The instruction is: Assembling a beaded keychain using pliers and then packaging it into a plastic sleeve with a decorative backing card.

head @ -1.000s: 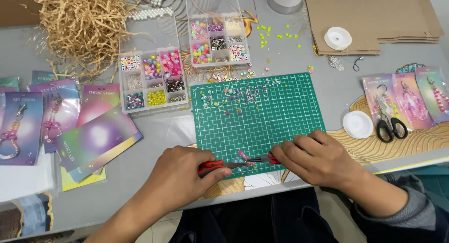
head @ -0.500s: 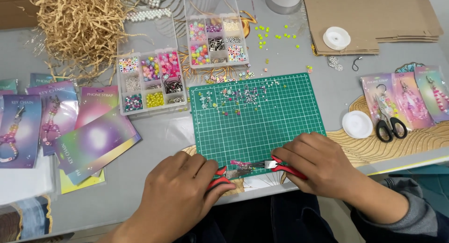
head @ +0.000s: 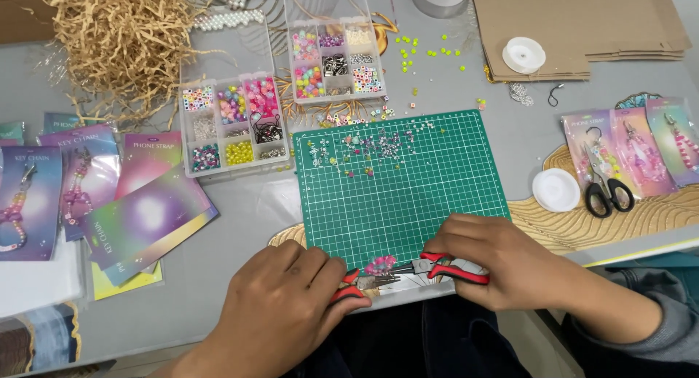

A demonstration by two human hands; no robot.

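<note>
Nearest, the left hand point(head: 280, 316) and right hand point(head: 502, 265) each grip red-handled pliers point(head: 455, 267), noses meeting crosswise at a pink bead charm point(head: 380, 265) on the green cutting mat's point(head: 408, 196) near edge. Beyond lie bead boxes point(head: 231, 123), scissors point(head: 601, 185) and straw point(head: 120, 47).

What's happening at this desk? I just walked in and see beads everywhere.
A person is working at the near edge of a green cutting mat. Each hand holds red-handled pliers: the left hand one pair, the right hand another. Both tips meet at a small pink beaded piece. Loose beads lie scattered on the mat's far side, with two bead organiser boxes beyond and scissors to the right.
</note>
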